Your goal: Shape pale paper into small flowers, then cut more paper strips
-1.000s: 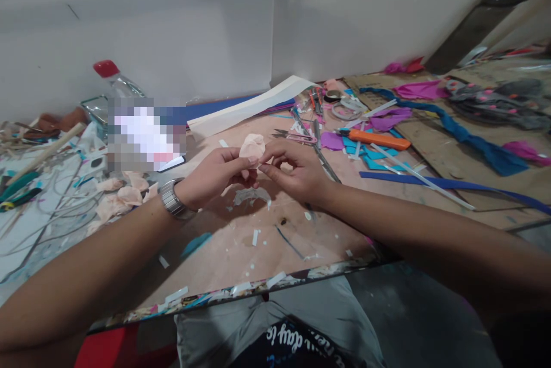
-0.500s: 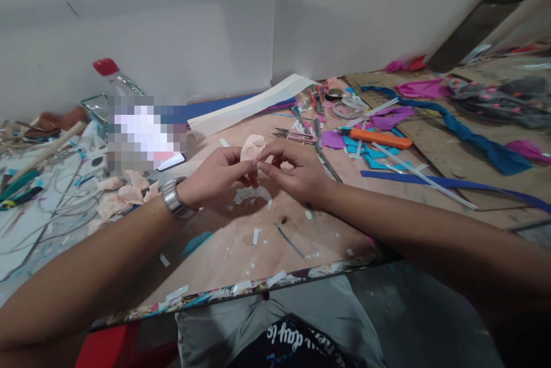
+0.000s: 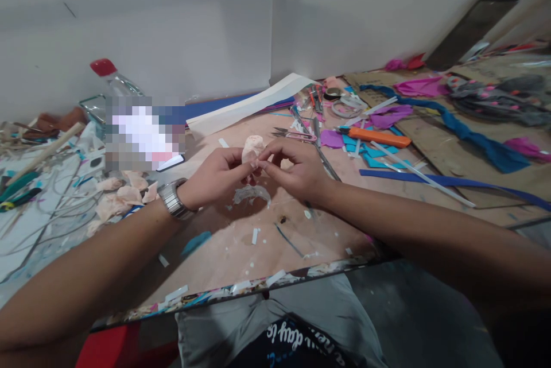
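Both my hands meet over the middle of the brown work board [image 3: 224, 253]. My left hand [image 3: 215, 175], with a metal watch [image 3: 171, 198] on its wrist, pinches the base of a small pale peach petal [image 3: 252, 147]. My right hand [image 3: 293, 170] is closed on the same petal from the right, thumb and fingertips pressed to it. The petal stands up above the fingers. Under the hands lies a patch of dried clear glue [image 3: 250, 194].
More peach petals [image 3: 118, 196] lie left of my left wrist. A bottle with a red cap [image 3: 109, 78] stands at the back left. Small scissors [image 3: 295, 136], an orange cutter [image 3: 379, 138], blue strips [image 3: 451, 184] and purple scraps [image 3: 387, 118] lie to the right.
The petal has been pressed narrower between my fingertips, and my right fingers have shifted slightly closer to my left hand. The arms have hardly moved.
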A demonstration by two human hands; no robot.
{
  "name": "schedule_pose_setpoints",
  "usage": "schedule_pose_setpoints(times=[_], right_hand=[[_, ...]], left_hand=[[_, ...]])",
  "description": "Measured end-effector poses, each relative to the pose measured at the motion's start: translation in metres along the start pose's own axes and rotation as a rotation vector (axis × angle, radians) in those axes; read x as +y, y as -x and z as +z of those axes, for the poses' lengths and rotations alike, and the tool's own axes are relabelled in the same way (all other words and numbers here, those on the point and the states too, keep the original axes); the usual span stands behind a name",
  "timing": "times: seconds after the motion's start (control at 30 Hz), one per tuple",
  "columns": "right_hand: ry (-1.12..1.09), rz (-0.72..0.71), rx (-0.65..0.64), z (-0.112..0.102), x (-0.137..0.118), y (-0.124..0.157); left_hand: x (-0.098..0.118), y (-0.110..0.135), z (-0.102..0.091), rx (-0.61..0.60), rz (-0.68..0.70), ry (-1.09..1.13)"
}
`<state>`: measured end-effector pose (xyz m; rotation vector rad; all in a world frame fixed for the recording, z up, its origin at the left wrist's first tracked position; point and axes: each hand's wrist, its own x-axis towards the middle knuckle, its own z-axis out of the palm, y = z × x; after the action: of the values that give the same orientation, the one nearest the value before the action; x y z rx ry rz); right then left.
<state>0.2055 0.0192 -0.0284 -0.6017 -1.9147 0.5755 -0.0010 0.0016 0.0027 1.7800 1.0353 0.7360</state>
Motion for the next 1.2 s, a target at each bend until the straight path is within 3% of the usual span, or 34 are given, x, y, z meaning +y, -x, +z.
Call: schedule_pose_setpoints(times=[0.43,0.63,0.8,1.03,1.2], right_hand=[[-0.240,0.158,0.045,0.009,0.011,0.005],[-0.408,0.197,-0.122,0.007,0.008,0.006],[-0.355,0.161,-0.180,0.006,0.008,0.008],[-0.352,0.191,-0.111,0.005,0.006,0.006],[-0.332,0.206,-0.170,0.001,0.002,0.004]], left_hand=[[0.003,0.002,0.004,-0.012,0.078,-0.069],[0.003,0.003,0.003,-0.016,0.086,-0.104],[0.003,0.005,0.002,-0.018,0.064,-0.239],[0.004,0.004,0.002,0.154,0.106,-0.242],[0.003,0.004,0.004,0.116,0.121,-0.236]])
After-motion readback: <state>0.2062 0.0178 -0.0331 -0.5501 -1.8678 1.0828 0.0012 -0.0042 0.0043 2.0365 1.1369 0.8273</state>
